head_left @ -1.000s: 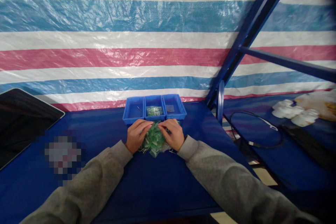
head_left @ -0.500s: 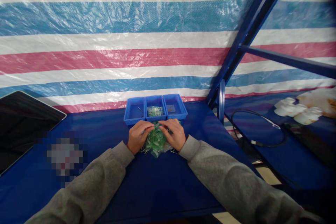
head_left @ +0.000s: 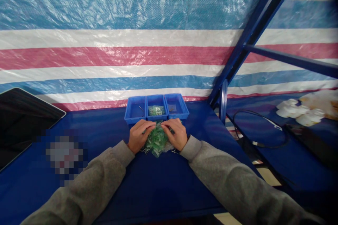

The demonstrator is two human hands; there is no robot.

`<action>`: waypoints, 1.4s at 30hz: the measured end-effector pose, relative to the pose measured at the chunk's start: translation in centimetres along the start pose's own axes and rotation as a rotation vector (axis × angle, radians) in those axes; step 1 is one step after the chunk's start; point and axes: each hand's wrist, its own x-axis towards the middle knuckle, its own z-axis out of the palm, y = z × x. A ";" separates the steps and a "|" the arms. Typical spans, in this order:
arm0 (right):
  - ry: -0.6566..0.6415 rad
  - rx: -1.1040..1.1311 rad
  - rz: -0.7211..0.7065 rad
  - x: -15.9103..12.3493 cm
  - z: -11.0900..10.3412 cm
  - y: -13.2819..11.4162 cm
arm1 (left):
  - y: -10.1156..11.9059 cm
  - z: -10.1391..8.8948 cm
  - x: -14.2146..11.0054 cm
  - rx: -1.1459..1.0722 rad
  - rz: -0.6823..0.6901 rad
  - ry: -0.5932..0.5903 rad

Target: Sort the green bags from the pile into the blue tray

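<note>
A white, blue and red striped plastic sheet (head_left: 118,56) hangs behind a smooth dark-blue counter (head_left: 158,190), with a slanting blue metal frame (head_left: 239,53) off to the right of the grip. Over the counter, the left hand (head_left: 137,137) and right hand (head_left: 176,135) meet nearly tip to tip, each grip with thumb and forefinger drawn close; whether either is clamped on something thin is too small to tell. Directly below and between the two grips lies a loose heap of green and clear plastic packets (head_left: 156,142), with thin pale sticks poking out at its lower edges. Just beyond the grip stand three open blue plastic bins (head_left: 135,116) side by side: a thin stick in the left one, a green-and-clear packet (head_left: 156,110) in the middle, small thin pieces in the right. Well left of the grip are a dark flat panel with a pale rim (head_left: 23,126) and a pixelated patch. Well to its right lie a looped black cable (head_left: 248,111) and white rounded containers (head_left: 308,115).
</note>
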 end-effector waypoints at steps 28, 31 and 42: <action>0.004 0.003 -0.013 0.0 -0.2 -0.1 | -0.1 -0.1 0.0 0.079 -0.041 -0.020; -0.008 0.006 -0.007 0.0 -0.2 -0.1 | 0.0 -0.1 0.0 0.069 -0.046 -0.018; -0.032 -0.002 -0.005 -0.1 -0.1 0.1 | 0.3 -0.2 -0.1 0.006 -0.041 0.011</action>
